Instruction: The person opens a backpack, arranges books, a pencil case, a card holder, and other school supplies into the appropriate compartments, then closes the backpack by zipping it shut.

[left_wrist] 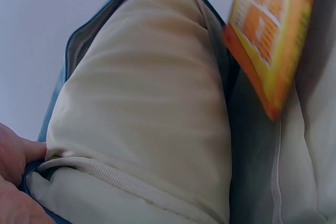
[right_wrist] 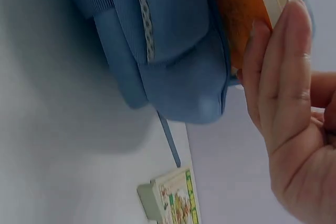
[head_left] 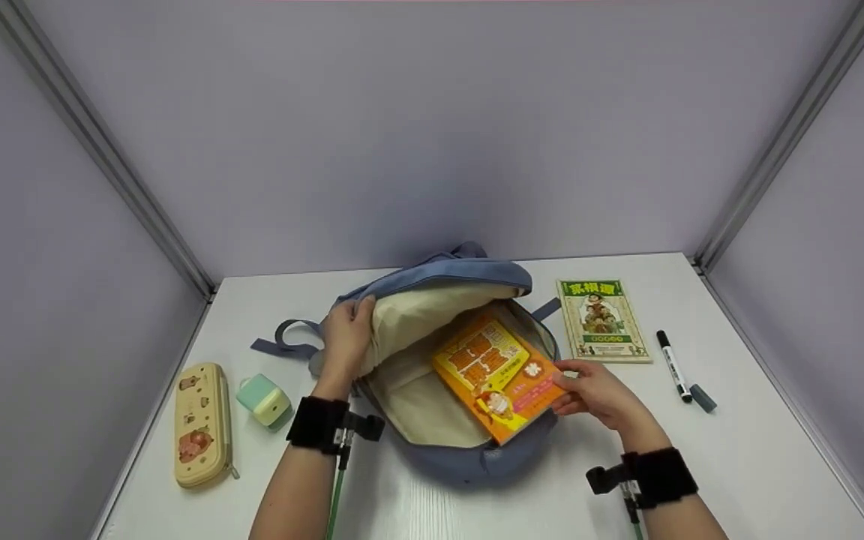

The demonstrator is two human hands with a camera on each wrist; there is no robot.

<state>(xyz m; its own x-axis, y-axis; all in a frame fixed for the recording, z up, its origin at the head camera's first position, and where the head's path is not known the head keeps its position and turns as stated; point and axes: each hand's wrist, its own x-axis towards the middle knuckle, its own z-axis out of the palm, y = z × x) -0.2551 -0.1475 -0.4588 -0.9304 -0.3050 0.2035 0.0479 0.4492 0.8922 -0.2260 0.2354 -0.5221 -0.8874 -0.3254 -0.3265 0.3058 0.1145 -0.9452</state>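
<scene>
A blue backpack (head_left: 469, 466) with a cream lining lies unzipped on the table, its mouth toward me. My left hand (head_left: 347, 337) grips the edge of its raised flap (head_left: 432, 315); in the left wrist view the thumb and part of the hand (left_wrist: 18, 177) show at that edge. An orange and yellow book (head_left: 503, 375) is tilted in the bag's opening, its near corner over the front rim. My right hand (head_left: 597, 394) pinches the book's right edge, thumb above and fingers beneath. From the right wrist view, those fingers (right_wrist: 283, 72) lie along the book's underside (right_wrist: 236, 19).
A green-bordered book (head_left: 604, 322) lies right of the bag, with a black-and-white marker (head_left: 673, 367) and a small dark green item (head_left: 703, 398) beyond. On the left are a yellow pencil case (head_left: 202, 424) and a teal and yellow block-shaped item (head_left: 265, 401). Grey walls (head_left: 432, 135) enclose the table.
</scene>
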